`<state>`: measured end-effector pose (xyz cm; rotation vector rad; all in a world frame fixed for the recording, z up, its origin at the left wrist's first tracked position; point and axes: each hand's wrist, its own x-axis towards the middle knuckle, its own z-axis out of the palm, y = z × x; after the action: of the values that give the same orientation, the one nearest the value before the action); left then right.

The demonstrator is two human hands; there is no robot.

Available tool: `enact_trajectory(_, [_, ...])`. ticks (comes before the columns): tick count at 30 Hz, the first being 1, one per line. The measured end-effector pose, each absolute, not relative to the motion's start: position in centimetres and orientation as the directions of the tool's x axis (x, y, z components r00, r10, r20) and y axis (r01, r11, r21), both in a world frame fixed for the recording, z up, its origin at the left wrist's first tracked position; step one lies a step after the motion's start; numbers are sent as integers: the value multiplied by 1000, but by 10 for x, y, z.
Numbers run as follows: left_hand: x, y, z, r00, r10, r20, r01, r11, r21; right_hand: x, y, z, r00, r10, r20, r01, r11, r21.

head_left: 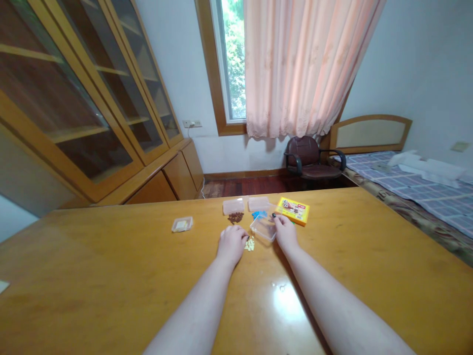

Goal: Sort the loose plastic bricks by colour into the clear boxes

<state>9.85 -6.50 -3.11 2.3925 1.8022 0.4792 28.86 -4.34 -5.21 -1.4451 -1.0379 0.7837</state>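
Note:
My right hand (286, 232) grips the right side of a clear plastic box (263, 229), which is tilted above the table. Just left of and below that box, my left hand (232, 243) is low over the wood with its fingers curled together at the edge of a small pile of cream pieces (250, 244). Whatever its fingertips pinch is too small to make out. Behind my left hand is a heap of dark brown pieces (235, 217). Bright blue pieces (259, 214) are partly hidden behind the clear box.
Two clear plastic containers (233, 206) (258, 203) stand behind the heaps. A yellow printed box (293, 211) lies beyond my right hand. Farther left is a small clear box (182, 224) with pale contents. The wooden table (111, 276) ends before a brown armchair (310, 158).

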Motion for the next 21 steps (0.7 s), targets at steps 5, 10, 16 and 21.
enact_trajectory(5, [104, -65, -32, 231, 949, 216, 928, -281, 243, 289, -44, -52, 385, 917, 102, 198, 26, -980])
enact_trajectory(10, [99, -60, -35, 190, 955, 228, 904, -261, 339, 291, -45, -51, 387, 918, 86, 184, 14, -983])
enact_trajectory(16, [95, -59, -33, 123, 925, 360, 816, -300, 494, 286, -49, -44, 358, 929, 91, 199, 20, -980])
enact_trajectory(21, [97, -65, -28, 152, 942, 299, 872, -271, 408, 286, -48, -45, 349, 925, 151, 237, 69, -969])
